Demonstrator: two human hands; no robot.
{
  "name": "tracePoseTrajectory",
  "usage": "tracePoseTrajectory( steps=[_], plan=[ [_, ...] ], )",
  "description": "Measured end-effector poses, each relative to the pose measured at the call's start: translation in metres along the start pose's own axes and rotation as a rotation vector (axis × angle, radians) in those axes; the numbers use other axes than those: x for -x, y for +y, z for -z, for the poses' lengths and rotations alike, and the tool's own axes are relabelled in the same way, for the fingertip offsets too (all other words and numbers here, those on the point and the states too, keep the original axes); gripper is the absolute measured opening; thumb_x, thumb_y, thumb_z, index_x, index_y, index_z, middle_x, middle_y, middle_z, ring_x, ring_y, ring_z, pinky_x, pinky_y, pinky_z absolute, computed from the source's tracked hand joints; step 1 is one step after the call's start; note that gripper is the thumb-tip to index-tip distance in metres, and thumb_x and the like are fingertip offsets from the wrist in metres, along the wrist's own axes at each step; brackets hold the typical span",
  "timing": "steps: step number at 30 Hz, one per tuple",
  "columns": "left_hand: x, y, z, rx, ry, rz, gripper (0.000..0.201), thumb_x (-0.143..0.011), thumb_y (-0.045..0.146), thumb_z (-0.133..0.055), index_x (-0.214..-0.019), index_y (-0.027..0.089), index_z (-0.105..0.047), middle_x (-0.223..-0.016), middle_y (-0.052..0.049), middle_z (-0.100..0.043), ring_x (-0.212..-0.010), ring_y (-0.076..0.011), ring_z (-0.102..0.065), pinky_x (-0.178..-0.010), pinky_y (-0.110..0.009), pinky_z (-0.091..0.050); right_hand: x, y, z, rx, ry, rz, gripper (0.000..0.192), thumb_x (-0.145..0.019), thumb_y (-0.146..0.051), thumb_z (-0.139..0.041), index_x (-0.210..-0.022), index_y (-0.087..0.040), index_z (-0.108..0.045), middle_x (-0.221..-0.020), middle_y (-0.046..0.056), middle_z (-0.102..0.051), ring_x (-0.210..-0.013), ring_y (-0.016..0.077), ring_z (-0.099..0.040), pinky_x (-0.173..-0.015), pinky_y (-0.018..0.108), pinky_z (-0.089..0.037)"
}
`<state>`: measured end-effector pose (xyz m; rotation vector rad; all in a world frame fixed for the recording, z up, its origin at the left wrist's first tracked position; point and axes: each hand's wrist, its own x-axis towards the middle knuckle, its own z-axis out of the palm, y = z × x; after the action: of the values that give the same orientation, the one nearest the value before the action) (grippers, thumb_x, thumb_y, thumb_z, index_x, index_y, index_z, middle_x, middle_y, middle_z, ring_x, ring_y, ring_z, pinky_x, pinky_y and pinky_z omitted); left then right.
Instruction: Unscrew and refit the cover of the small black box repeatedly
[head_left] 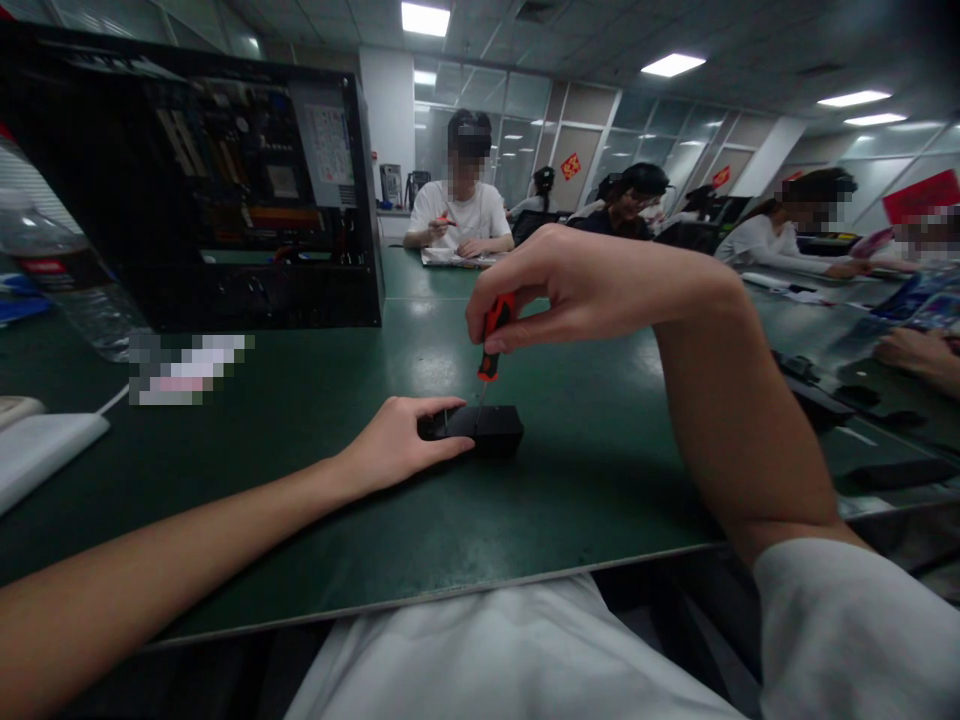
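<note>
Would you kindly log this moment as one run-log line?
left hand: steadies black box | right hand: holds screwdriver upright, tip on box | surface: green mat

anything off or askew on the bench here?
Only the computer case at back left: its side is open, showing the boards inside. Otherwise tidy: left hand steadies a small black box flat on the mat; right hand holds a screwdriver upright on it.
</note>
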<state>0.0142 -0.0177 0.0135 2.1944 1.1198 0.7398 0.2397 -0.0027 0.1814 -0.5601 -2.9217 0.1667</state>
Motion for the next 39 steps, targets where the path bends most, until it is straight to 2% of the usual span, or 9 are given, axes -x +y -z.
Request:
tracePoseTrajectory(
  steps=[7,10,13,18,25,33,37,39],
  plan=[
    [0.000,-0.001,-0.001,-0.011,0.006,-0.024,0.048,-0.089,0.048,-0.068,-0.126,0.019,-0.072,-0.118,-0.006,-0.077,-0.106,-0.0272,-0.072,-0.091,-0.034,-0.054,0.001,-0.004,0.001,0.013,0.021,0.015,0.022,-0.093,-0.036,-0.063,-0.101,-0.018,-0.072,-0.088,0.001,-0.073,-0.076,0.0106,-0.064,-0.069,0.021,-0.048],
    [0.000,0.000,-0.001,-0.019,0.006,-0.035,0.045,-0.092,0.045,-0.064,-0.127,0.018,-0.072,-0.120,-0.007,-0.077,-0.108,-0.0274,-0.071,-0.093,-0.034,-0.054,0.001,-0.006,0.002,0.026,-0.018,-0.015,0.020,-0.095,-0.035,-0.061,-0.103,-0.020,-0.072,-0.090,0.001,-0.074,-0.077,0.0106,-0.064,-0.069,0.021,-0.048],
    [0.000,0.000,-0.001,-0.034,0.004,-0.048,0.043,-0.092,0.043,-0.064,-0.127,0.019,-0.072,-0.119,-0.006,-0.077,-0.107,-0.0272,-0.071,-0.092,-0.034,-0.054,-0.002,-0.007,0.000,0.047,-0.064,0.017,0.020,-0.095,-0.033,-0.062,-0.103,-0.018,-0.072,-0.089,0.001,-0.073,-0.076,0.0104,-0.064,-0.067,0.022,-0.046],
    [0.000,0.001,0.000,-0.027,-0.005,-0.062,0.040,-0.092,0.041,-0.063,-0.124,0.020,-0.073,-0.117,-0.004,-0.077,-0.105,-0.0260,-0.071,-0.090,-0.032,-0.054,-0.001,-0.010,-0.002,0.094,-0.061,0.059,0.019,-0.095,-0.032,-0.061,-0.101,-0.018,-0.072,-0.088,-0.001,-0.072,-0.077,0.0101,-0.064,-0.069,0.023,-0.045],
    [0.000,0.003,0.002,-0.019,-0.003,-0.054,0.040,-0.090,0.042,-0.065,-0.120,0.019,-0.074,-0.109,-0.005,-0.079,-0.097,-0.0249,-0.072,-0.085,-0.032,-0.054,0.005,-0.012,0.003,0.072,-0.021,-0.015,0.021,-0.096,-0.036,-0.059,-0.103,-0.021,-0.073,-0.093,0.000,-0.074,-0.082,0.0108,-0.065,-0.073,0.022,-0.045],
    [0.000,0.005,0.002,0.002,0.008,-0.060,0.038,-0.089,0.041,-0.066,-0.118,0.019,-0.075,-0.113,-0.005,-0.078,-0.103,-0.0259,-0.071,-0.091,-0.034,-0.054,0.001,-0.008,0.000,0.077,-0.022,0.022,0.021,-0.095,-0.033,-0.062,-0.103,-0.017,-0.073,-0.090,0.002,-0.073,-0.077,0.0113,-0.064,-0.068,0.023,-0.045],
    [-0.001,0.004,0.003,0.011,0.005,-0.057,0.039,-0.088,0.043,-0.067,-0.119,0.020,-0.076,-0.114,-0.005,-0.079,-0.103,-0.0261,-0.071,-0.091,-0.034,-0.055,0.001,-0.007,0.000,0.039,-0.035,0.027,0.031,-0.096,-0.044,-0.060,-0.101,-0.016,-0.073,-0.085,0.002,-0.072,-0.072,0.0099,-0.062,-0.063,0.021,-0.043],
    [-0.001,0.003,0.004,0.017,-0.003,-0.057,0.041,-0.088,0.045,-0.067,-0.119,0.020,-0.075,-0.114,-0.005,-0.079,-0.103,-0.0264,-0.071,-0.092,-0.035,-0.055,0.001,-0.007,-0.002,0.014,-0.021,0.055,0.033,-0.099,-0.044,-0.055,-0.101,-0.016,-0.074,-0.085,0.001,-0.072,-0.071,0.0091,-0.061,-0.063,0.021,-0.042]
  ],
)
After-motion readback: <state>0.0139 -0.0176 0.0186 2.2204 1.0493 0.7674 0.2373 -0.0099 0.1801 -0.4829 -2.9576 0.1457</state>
